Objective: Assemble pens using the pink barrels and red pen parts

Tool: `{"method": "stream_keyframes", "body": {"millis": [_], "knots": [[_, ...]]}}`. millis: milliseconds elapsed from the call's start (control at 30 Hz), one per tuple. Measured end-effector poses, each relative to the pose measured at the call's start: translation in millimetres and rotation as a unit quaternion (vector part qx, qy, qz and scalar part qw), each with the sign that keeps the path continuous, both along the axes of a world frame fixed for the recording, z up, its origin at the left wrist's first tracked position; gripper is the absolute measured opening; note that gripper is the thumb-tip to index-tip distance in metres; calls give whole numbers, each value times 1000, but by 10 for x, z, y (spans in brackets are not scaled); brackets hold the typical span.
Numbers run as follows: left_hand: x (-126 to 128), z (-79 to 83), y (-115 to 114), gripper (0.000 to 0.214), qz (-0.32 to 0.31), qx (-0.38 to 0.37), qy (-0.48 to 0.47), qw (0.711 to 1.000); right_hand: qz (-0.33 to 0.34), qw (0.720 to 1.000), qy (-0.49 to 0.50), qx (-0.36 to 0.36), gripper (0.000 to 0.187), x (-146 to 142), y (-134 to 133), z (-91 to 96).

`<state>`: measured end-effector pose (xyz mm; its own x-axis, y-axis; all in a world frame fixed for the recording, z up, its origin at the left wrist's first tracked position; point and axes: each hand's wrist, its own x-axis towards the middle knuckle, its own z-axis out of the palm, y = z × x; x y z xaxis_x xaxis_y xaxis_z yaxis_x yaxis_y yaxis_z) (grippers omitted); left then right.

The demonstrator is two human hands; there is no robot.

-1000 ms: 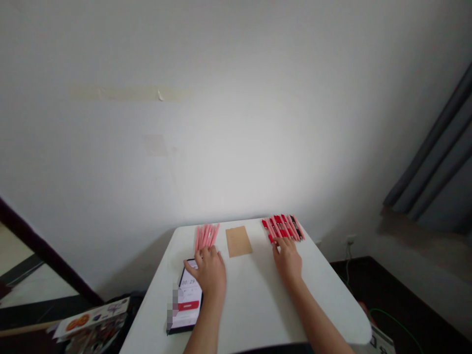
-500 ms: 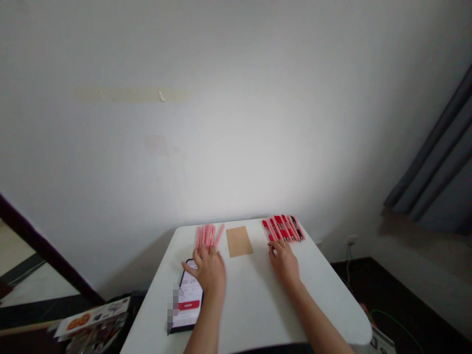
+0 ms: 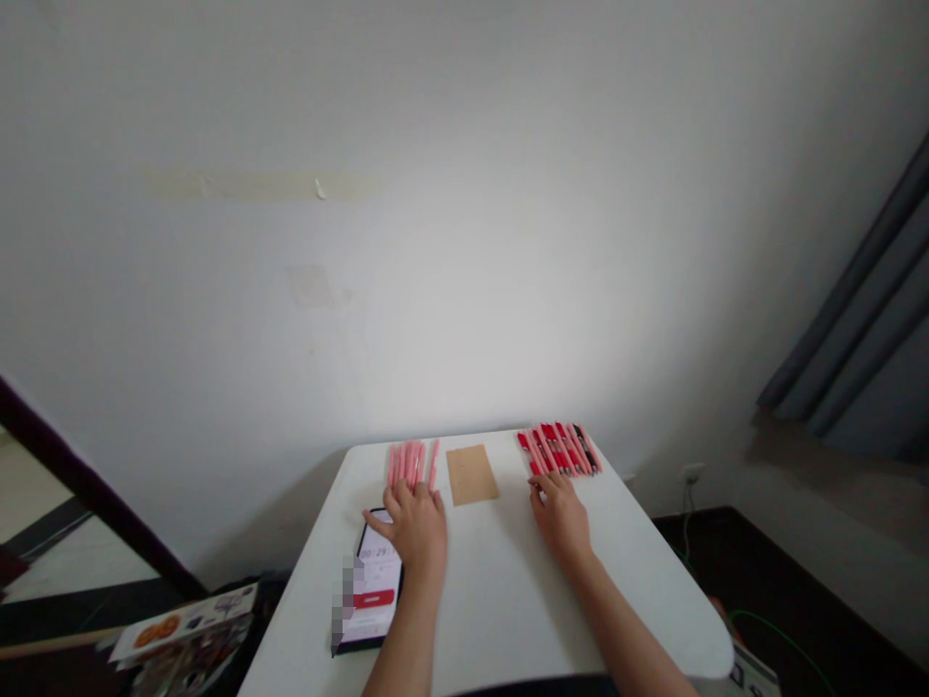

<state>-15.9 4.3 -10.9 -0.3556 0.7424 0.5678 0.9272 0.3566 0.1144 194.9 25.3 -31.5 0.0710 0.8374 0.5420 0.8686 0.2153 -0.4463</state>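
My left hand [image 3: 419,525] lies spread over the near ends of a row of pink pens [image 3: 406,463], fingers apart and thumb stretched out to the left. One pink pen [image 3: 434,465] stands a little away from that row on its right side. Under and beside my left hand is a phone [image 3: 372,620] showing a running timer. My right hand [image 3: 562,513] rests on the table with its fingers loosely bent, their tips at the near ends of a row of red, pink and black pens [image 3: 557,449]. Between the two rows lies a flat brown paper piece [image 3: 471,474].
The white table [image 3: 500,600] stands against a pale wall [image 3: 464,242]. On the right are a grey curtain [image 3: 863,329] and a wall socket [image 3: 693,472] with a cable. A printed box [image 3: 181,624] sits low at the left, beside the table.
The rightmost pink pen under my left hand has turned from slanting to nearly upright in view. My left hand has shifted slightly right; my right hand has stayed nearly still.
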Motion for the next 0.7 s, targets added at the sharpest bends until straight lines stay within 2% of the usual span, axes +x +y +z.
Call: {"method": "stream_keyframes", "body": {"millis": [433,700], "knots": [[24,14,40,28,-4,34,8,999,1,1000,5,1,22,2,8,-11],[8,-31,88,23,-70,98,-65,991,13,1000,27,6,24,8,17,-10]]}}
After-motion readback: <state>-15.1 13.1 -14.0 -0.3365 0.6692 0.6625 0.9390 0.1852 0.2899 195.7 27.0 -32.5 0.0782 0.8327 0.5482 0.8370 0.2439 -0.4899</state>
